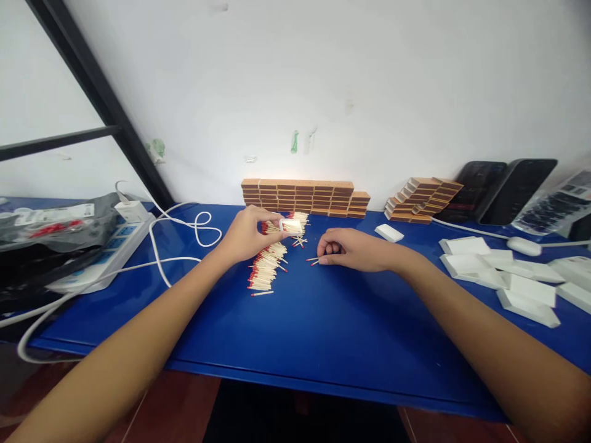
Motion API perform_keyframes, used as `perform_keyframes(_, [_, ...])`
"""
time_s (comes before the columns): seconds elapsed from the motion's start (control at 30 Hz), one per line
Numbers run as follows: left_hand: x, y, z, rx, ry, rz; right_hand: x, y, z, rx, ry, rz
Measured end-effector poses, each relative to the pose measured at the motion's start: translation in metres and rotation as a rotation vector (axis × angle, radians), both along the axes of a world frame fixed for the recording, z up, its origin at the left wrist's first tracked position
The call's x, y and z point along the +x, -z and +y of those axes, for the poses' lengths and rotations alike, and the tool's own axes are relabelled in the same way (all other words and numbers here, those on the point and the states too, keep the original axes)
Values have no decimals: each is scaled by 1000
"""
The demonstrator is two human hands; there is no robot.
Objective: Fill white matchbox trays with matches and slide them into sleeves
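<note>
Between the thumb and fingers of my left hand (248, 234) is a small white matchbox tray (290, 226) with matchsticks inside, held above the table. Below and around it lies a long pile of red-tipped matchsticks (268, 267), with one loose stick at its near end. To the right, my right hand (346, 249) is low over the table, fingers curled and pinched on a couple of matchsticks (313, 261) whose red tips point left. A single white tray (389, 232) lies on the table beyond my right wrist.
Matchboxes (305, 195) stand stacked along the wall, with a second stack (422, 198) farther right beside two dark phones (496, 191). Several white trays (503, 271) are heaped at the right. A power strip (104, 246) and white cables (159, 246) occupy the left of the blue table (295, 332).
</note>
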State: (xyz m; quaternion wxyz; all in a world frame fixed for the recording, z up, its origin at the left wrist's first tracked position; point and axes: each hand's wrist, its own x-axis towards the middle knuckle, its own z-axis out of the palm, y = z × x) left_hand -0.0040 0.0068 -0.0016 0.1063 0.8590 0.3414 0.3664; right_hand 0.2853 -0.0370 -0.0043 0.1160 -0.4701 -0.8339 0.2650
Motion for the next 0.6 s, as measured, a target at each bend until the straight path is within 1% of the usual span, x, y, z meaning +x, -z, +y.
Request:
perform_keyframes(0.1, [1,-2,-2,-16,3,7,0,-3,-1,-52,9,-26])
perform_keyframes(0.27, [1,-2,-2,-20,3,14,-3,-3,-4,-24,25,-29])
perform_keyframes(0.37, [1,-1,-2,-3,-1,29,-7,-5,-5,54,46,47])
perform_keyframes(0.43, [3,0,-3,-2,13,32,-11,-6,-5,130,93,124])
perform_keyframes(0.53, [6,1,-8,-39,55,24,-18,-5,-5,269,169,221])
perform_keyframes(0.6, [8,1,-11,-76,78,6,-22,-2,-5,361,192,254])
